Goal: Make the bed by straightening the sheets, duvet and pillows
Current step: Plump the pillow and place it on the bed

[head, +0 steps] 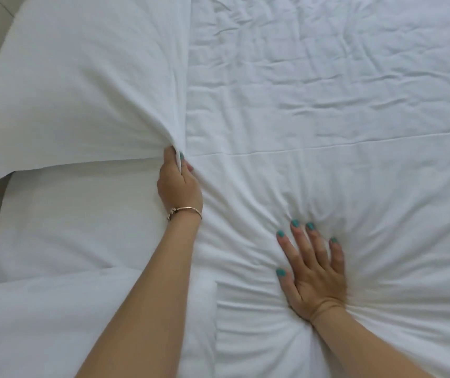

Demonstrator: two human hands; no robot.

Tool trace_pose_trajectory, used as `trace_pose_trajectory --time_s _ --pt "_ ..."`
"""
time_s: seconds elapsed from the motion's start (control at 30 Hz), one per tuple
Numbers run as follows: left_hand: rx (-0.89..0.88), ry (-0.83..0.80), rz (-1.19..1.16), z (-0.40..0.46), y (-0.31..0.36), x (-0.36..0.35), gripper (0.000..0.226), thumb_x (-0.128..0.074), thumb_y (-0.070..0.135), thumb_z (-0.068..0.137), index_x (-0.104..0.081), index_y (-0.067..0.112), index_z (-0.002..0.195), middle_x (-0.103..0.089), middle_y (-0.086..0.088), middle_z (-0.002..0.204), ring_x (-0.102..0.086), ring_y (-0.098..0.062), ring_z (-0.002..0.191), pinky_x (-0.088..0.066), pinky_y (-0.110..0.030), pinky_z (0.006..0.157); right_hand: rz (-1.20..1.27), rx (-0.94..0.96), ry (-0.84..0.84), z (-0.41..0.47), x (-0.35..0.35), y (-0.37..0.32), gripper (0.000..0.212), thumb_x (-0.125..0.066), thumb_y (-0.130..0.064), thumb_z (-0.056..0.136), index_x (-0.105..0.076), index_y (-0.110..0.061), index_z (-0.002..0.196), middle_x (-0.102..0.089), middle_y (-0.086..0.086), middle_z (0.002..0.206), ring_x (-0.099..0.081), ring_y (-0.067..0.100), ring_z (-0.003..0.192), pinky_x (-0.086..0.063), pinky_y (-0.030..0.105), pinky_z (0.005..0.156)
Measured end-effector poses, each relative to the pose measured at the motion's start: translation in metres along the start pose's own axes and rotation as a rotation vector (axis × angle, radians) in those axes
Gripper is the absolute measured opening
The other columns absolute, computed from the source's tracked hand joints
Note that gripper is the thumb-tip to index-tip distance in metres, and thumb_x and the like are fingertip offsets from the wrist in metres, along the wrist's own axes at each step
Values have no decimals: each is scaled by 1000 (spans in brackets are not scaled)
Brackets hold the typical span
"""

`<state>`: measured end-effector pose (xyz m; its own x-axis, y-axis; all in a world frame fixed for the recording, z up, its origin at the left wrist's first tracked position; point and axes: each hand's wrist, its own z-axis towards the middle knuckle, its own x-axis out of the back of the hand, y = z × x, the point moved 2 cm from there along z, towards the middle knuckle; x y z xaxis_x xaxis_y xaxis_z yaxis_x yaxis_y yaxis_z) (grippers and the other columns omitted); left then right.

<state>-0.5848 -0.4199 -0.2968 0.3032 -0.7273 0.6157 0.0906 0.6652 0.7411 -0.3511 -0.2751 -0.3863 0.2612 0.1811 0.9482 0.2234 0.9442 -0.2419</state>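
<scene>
Right hand [313, 271] presses flat on the sheet [327, 105]; left hand [178, 184] grip pinches the pillow [82, 77] corner

White bed [327, 110] filling nearly the whole frame, covered in a creased sheet [354, 77]. Two white pillows at left: upper pillow [76, 85] at upper left, lower pillow [76, 219] at centre left. Duvet [409, 241] at lower right, wrinkles radiating.

Under your right hand [315, 271] the sheet [327, 105] is matt white cloth, creased. Your left hand [178, 184] pinches the smoother matt cloth pillowcase [82, 85]; its wrist wears 1 glossy metal bracelet [187, 210].
</scene>
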Motion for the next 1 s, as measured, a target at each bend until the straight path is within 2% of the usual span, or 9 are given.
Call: trace_pose_trajectory --time_s 0.13,0.23,0.3,0.37,0.43,0.6,0.73,0.9,1.0 --pt "95 86 -131 -27 57 30 26 -35 16 100 -51 2 114 -55 -11 76 -48 -29 70 -27 -21 60 38 -19 -43 2 12 -5 62 -35 -50 87 -35 -34 147 -34 -3 156 -30 21 142 -17 49 114" --pt "49 20 -150 -63 104 74 24 -37 15 101 -52 6 117 -61 -9 84 -56 -31 81 -30 -23 64 150 -97 -289 10 42 -14 61 -30 -60 85 -32 -47 145 -23 -17 157 -19 10 146 -6 43 119" --pt "-35 -108 -189 -111 131 97 21 -41 16 101 -55 8 114 -65 -8 87 -59 -30 82 -33 -28 66 645 -246 -431 10 81 -15 56 -37 -69 79 -47 -54 132 -28 -22 152 -22 7 146 -1 43 121" --pt "-96 -248 -197 -177 145 116 13 -40 20 100 -52 14 100 -56 2 70 -54 -20 65 -29 -27 60 1376 -518 -534 4 137 -15 68 -54 -80 68 -58 -47 127 -50 -9 144 -48 18 134 -21 52 118" --pt "-64 -337 -195 -236 147 140 13 -35 26 97 -46 20 94 -46 8 62 -47 -12 57 -27 -25 58 1671 -619 -603 -12 195 -11 82 -63 -80 62 -41 -55 137 -57 4 136 -61 32 118 -38 59 106" --pt "-16 -414 -235 -270 174 186 6 -40 14 99 -46 14 97 -45 4 60 -50 -18 58 -31 -30 53 1676 -654 -805 -35 281 -41 89 -76 -52 75 -18 -61 142 -50 19 133 -67 42 101 -56 50 80" --pt "-142 -520 -308 -272 229 211 10 -38 7 95 -42 17 95 -46 0 63 -47 -25 62 -33 -33 56 1665 -662 -540 -13 324 -52 77 -68 -16 87 -29 -40 149 -54 14 133 -64 31 107 -52 38 83" --pt "-267 -748 -323 -351 258 243 14 -37 11 97 -45 17 107 -58 -10 79 -54 -28 73 -42 -37 65 1363 -638 -482 -64 379 -28 65 -43 13 88 -57 -30 134 -63 11 117 -65 16 62 -51 25 52" --pt "-365 -954 -352 -413 270 263 8 -39 14 97 -41 21 94 -54 -7 76 -50 -26 71 -43 -39 66 1334 -722 -469 -149 402 4 68 -44 16 85 -62 -33 128 -61 5 126 -68 19 81 -54 27 61"
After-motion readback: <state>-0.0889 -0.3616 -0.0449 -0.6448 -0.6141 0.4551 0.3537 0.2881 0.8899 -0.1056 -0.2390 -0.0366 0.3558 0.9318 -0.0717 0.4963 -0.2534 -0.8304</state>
